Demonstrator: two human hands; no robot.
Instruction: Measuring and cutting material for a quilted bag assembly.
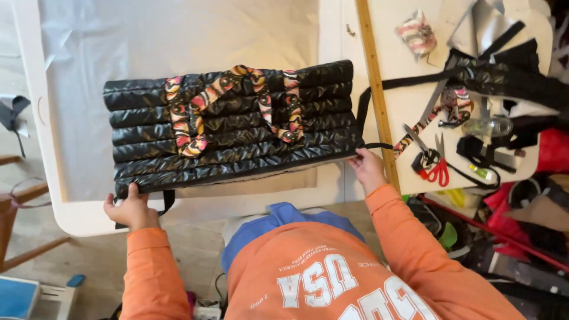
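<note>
A black quilted bag (237, 127) lies flat across the white bench (83, 216), its long side running left to right and its near edge along the bench's front rim; two patterned handles (195, 112) in pink, orange and black loop over its upper face; a thin black strap (370, 104) leaves its right end and runs up toward the clutter on the right. The left hand (131, 208) grips the bag's near left corner, fingers curled under the edge and thumb on top, holding the fabric; a short black strap end hangs just beside it over the bench rim. The right hand (367, 168) pinches the bag's near right corner where the strap meets it, fingers closed on the fabric. Both arms wear orange sleeves; the person's orange top with white lettering fills the bottom of the view. A pale sheet (178, 35) covers the bench behind the bag. A yellow wooden ruler (373, 77) lies just to the right of the bag; beyond it are red-handled scissors (437, 169), another patterned strap (435, 115), a clear bottle (489, 126) lying on its side, and a heap of black fabric (521, 77).
</note>
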